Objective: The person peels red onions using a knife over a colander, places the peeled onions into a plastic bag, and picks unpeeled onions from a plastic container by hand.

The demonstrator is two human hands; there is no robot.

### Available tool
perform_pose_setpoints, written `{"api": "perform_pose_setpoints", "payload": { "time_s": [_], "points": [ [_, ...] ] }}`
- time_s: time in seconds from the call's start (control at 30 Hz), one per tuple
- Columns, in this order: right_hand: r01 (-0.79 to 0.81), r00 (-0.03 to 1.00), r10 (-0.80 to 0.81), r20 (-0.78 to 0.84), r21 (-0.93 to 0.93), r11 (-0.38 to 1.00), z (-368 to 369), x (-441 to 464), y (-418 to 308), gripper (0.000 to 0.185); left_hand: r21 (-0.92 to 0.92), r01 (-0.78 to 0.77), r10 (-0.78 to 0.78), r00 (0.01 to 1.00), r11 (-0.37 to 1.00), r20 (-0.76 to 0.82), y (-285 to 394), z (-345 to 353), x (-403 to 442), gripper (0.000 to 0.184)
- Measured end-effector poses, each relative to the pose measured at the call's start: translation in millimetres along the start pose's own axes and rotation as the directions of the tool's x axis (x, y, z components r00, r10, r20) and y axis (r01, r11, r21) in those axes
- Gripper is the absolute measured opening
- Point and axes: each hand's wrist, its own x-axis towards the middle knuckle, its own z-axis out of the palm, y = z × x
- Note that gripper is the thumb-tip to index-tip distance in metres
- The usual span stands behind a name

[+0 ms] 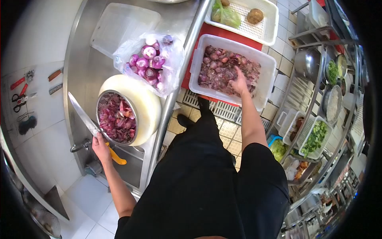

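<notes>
My left hand (102, 148) is closed around a large knife (83, 115) where the blade meets the yellow handle; its blade points up and left. Beside it, a metal colander (98, 104) with red onion skins and trimmings (116, 119) rests on a round cream-coloured board (149, 115). My right hand (240, 82) reaches into a white plastic bin (262, 99) of small red onions and loose skins (219, 71). Its index finger and thumb are apart, with nothing visibly held; the other fingers are partly hidden. Peeled purple onions (149, 63) fill a clear plastic bag (123, 55) on the counter.
A translucent lid (123, 28) lies on the steel counter (85, 71). Beyond the bin stands a white basket (272, 24) with a bagged green vegetable and brown round produce. Right of me, a metal rack (292, 79) holds greens and pans. Tools (22, 95) hang on the left wall.
</notes>
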Motion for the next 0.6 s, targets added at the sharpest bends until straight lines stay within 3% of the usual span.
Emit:
{"api": "perform_pose_setpoints", "payload": {
  "time_s": [0.03,0.07,0.1,0.17,0.27,0.37,0.4,0.5,0.53,0.6],
  "points": [
    [0.056,0.995,-0.074,-0.067,-0.235,0.970,-15,-1,7,0.067,0.012,0.005,-0.005,1.000,1.000,0.001,1,-2,-2,0.027],
    [-0.144,0.990,0.139,-0.037,-0.340,0.929,-32,4,13,0.075,0.024,0.007,-0.007,1.000,1.000,-0.001,0,-3,-1,0.027],
    [-0.321,0.939,0.345,0.008,-0.347,0.881,-48,15,18,0.073,0.016,-0.001,0.001,1.000,1.000,0.006,-4,-3,0,0.027],
    [-0.491,0.856,0.517,0.023,-0.275,0.826,-59,6,27,0.078,0.000,-0.013,0.013,1.000,1.000,0.010,-12,-5,-2,0.027],
    [-0.234,0.887,0.408,0.217,-0.552,0.801,-38,-20,55,0.083,0.001,0.004,-0.004,1.000,1.000,0.018,-17,-1,0,0.028],
    [-0.342,0.858,0.492,0.144,-0.555,0.758,-30,-25,35,0.080,0.031,0.006,-0.007,1.000,0.999,0.016,3,9,-3,0.029],
    [-0.392,0.839,0.519,0.162,-0.481,0.784,-44,-28,4,0.081,0.031,-0.014,0.012,0.999,0.999,0.044,3,6,0,0.028],
    [-0.335,0.919,0.328,0.221,-0.006,0.942,-49,-22,42,0.067,0.023,-0.058,0.056,0.995,0.998,0.078,2,4,4,0.027],
    [-0.374,0.907,0.281,0.315,0.295,0.879,-63,-25,25,0.061,0.021,-0.073,0.071,0.994,0.997,0.086,-1,4,5,0.027],
    [-0.435,0.871,0.106,0.479,0.653,0.620,-83,-28,1,0.058,0.002,-0.077,0.076,0.991,0.997,0.110,-3,6,4,0.026]
  ]
}}
